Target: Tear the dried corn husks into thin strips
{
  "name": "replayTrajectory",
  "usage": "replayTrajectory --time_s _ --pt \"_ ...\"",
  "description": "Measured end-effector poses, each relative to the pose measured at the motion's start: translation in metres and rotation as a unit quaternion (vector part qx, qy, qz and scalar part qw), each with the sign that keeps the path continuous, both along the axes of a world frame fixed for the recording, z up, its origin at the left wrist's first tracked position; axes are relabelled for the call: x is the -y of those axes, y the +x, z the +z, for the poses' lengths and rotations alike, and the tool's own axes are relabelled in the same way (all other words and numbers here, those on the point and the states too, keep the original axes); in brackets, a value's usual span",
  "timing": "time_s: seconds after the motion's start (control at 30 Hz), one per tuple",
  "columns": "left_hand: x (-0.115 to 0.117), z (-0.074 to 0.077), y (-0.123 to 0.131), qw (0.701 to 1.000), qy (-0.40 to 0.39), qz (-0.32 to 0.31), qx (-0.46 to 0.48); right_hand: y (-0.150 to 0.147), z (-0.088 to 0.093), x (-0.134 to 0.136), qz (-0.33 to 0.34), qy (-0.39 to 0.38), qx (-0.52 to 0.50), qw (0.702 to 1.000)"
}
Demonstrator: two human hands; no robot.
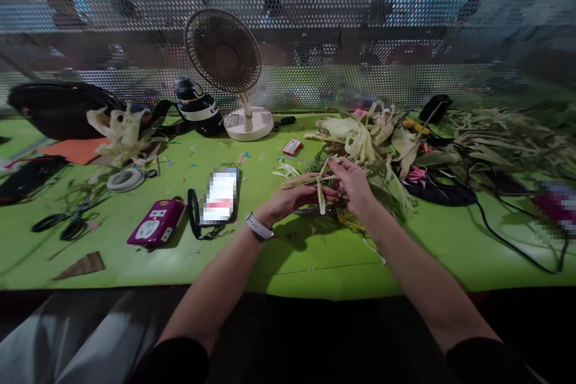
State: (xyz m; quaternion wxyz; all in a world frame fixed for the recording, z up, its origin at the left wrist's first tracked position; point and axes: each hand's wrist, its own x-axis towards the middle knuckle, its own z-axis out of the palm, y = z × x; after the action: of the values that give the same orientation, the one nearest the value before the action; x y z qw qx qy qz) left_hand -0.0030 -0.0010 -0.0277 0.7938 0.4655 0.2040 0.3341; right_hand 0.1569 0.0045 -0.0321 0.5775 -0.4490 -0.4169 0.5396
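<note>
A small cross-shaped bundle of pale corn husk strips point(320, 187) is held above the green table between both hands. My left hand point(294, 201), a white band on its wrist, has its fingers closed around the bundle from the left and below. My right hand point(353, 183) pinches the upper right end of a husk strip with thumb and fingers. Just behind the hands lies a heap of dried corn husks point(355, 135), partly covered by the right hand. Some yellowish material point(351, 222) shows beneath the right hand; its kind is unclear.
On the left are scissors point(74, 225), a purple packet point(157, 223), a lit phone point(220, 197) and a roll of tape point(126, 179). A fan point(224, 51) and dark bottle point(198, 107) stand at the back. A black cable point(499, 234) curves across the right side. A perforated screen point(315, 30) stands behind.
</note>
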Motion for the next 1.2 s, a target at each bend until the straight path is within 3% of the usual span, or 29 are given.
replayTrajectory --time_s 0.23,0.37,0.43,0.63,0.83,1.0,1.1,1.2 --pt "0.005 -0.003 0.007 0.981 0.110 0.100 -0.123 0.001 0.003 0.004 0.004 -0.018 -0.021 1.000" --pt "0.000 0.000 0.007 0.929 0.272 0.191 -0.162 -0.003 0.001 0.007 0.011 -0.022 -0.001 1.000" --pt "-0.001 0.002 0.007 0.910 0.311 0.220 -0.164 -0.005 0.000 0.008 0.005 -0.015 -0.004 1.000" --pt "0.004 0.000 0.008 0.950 0.247 0.089 -0.168 -0.005 0.001 0.009 0.047 -0.045 -0.035 0.997" --pt "0.009 0.004 0.005 0.943 0.261 0.102 -0.180 -0.006 0.007 0.009 -0.019 -0.013 -0.031 0.999" --pt "0.009 0.004 0.007 0.954 0.236 0.092 -0.163 -0.001 0.000 0.004 0.027 -0.005 0.024 0.999" --pt "0.007 0.001 0.009 0.970 0.174 0.115 -0.122 0.009 -0.003 0.000 -0.041 0.062 0.081 0.994" --pt "0.003 -0.002 0.008 0.981 0.101 0.150 -0.064 0.020 0.002 0.001 -0.120 0.200 0.185 0.955"
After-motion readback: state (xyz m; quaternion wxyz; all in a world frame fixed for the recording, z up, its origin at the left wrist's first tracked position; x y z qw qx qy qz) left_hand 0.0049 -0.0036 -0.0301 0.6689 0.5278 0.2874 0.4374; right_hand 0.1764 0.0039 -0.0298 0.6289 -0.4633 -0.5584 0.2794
